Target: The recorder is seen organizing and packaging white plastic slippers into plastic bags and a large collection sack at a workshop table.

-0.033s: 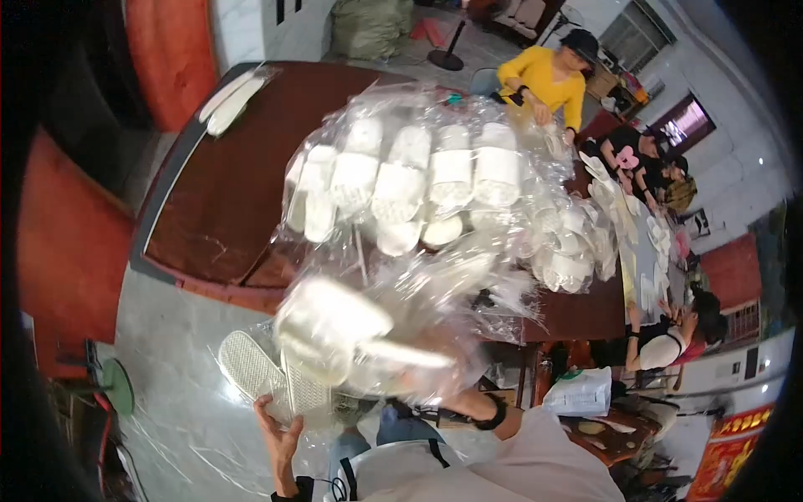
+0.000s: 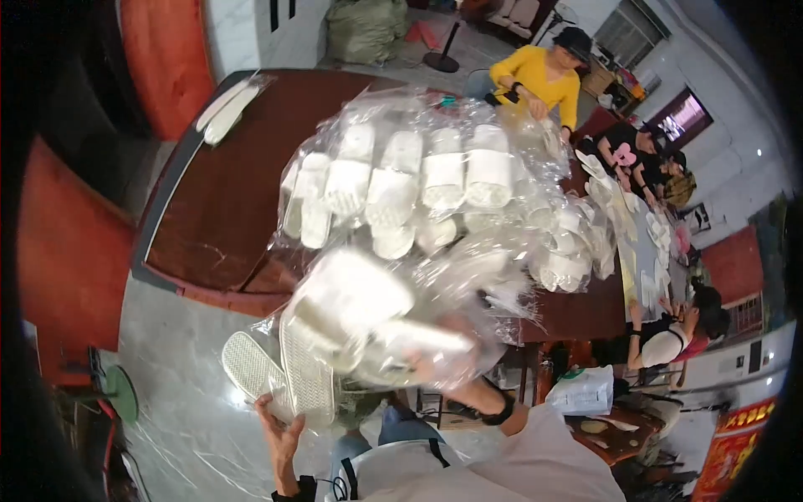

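We see that the right hand [image 2: 443,360] has brought its bagged slippers [image 2: 360,284] a little nearer to the slipper pile [image 2: 443,180]; on our side of this pile, more of one woven sole [image 2: 307,368] became visible.

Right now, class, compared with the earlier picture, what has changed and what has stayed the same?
The bagged slippers at the right hand have shifted slightly right and up in the picture. No hold has visibly changed. The left hand stays at the textured slippers; the wrapped slippers on the table stay put.
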`<state>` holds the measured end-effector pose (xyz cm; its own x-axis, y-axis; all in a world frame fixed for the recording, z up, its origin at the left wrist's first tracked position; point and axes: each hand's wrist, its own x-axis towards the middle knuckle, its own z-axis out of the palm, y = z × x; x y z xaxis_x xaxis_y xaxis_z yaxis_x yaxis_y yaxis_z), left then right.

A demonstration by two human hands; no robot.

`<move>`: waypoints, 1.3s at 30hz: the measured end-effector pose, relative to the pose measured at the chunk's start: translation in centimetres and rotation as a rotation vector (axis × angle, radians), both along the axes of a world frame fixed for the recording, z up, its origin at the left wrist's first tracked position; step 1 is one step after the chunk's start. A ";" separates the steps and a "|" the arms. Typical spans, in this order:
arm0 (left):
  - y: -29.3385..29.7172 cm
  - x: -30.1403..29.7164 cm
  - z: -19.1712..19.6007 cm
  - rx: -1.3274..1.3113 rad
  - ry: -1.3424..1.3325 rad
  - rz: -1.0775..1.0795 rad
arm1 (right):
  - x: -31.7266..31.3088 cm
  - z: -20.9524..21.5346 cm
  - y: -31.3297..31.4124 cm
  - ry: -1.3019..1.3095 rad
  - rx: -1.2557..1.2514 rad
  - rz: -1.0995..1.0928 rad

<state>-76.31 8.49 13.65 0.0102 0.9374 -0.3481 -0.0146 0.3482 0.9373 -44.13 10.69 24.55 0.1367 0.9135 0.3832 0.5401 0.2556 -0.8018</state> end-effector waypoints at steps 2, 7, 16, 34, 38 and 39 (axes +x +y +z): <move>1.4 2.8 2.3 0.046 -0.047 0.038 | 4.2 2.3 0.3 0.188 -0.057 -0.127; 5.1 7.9 7.6 0.156 -0.136 0.104 | 15.3 8.7 3.2 0.438 0.142 -0.681; 14.9 25.3 15.2 0.563 -0.090 -0.367 | 39.4 7.0 10.2 0.565 0.359 -0.955; 23.5 57.3 12.7 0.490 -0.113 -0.668 | 31.2 -14.5 1.4 0.391 -0.200 -0.588; 24.1 58.2 11.2 0.458 0.047 -0.658 | 25.0 -15.8 4.9 0.831 -0.373 -0.478; 23.3 57.3 11.1 0.504 0.150 -0.675 | 24.5 -16.0 5.3 0.845 -0.398 -0.472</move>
<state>-18.97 31.75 24.78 0.6093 0.7901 0.0667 0.1826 -0.2217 0.9579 -19.66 16.01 8.52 0.5957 0.7369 -0.3196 -0.2590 -0.2003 -0.9449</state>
